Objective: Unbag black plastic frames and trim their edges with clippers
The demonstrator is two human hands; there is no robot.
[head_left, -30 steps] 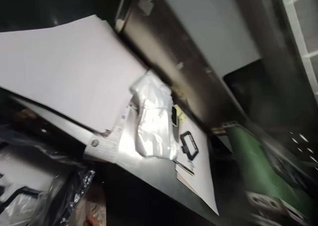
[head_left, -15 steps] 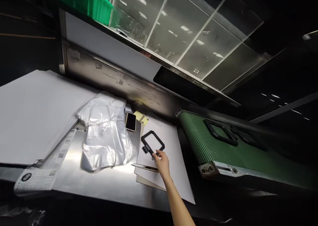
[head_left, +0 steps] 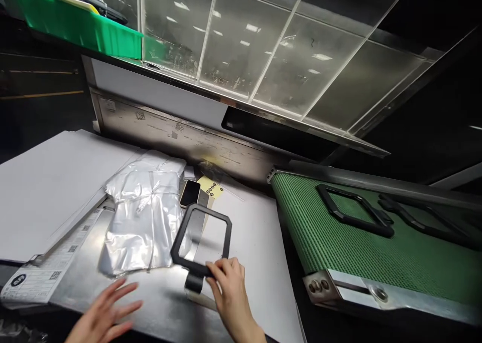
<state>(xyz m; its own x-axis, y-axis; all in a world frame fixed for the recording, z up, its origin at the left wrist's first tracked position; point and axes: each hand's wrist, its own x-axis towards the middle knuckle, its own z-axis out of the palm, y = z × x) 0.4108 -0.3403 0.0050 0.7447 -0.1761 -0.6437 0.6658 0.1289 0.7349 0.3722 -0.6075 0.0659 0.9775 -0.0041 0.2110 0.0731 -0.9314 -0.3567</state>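
My right hand (head_left: 230, 293) pinches the lower edge of a black rectangular frame (head_left: 181, 235) with cut corners, and lifts it above the metal table (head_left: 154, 300). A short dark tab sticks out from the frame's lower side. Spread and empty, the fingers of my left hand (head_left: 107, 315) hover over the table's front part, left of the frame. Beyond that hand lies a stack of clear plastic bags (head_left: 145, 222). Behind the raised frame are white sheets (head_left: 256, 232) and a phone (head_left: 190, 193).
On the right, a green conveyor belt (head_left: 301, 232) carries more black frames (head_left: 356, 212). Large white sheets (head_left: 56, 182) are stacked at the left. A yellow sticker sheet (head_left: 211, 186) lies by the phone. A green bin (head_left: 86, 34) stands on the upper shelf beside clear panels (head_left: 233, 46).
The black frame has come up off the white sheets, toward me, in my right hand. My left hand has entered from the lower left. The camera view has shifted.
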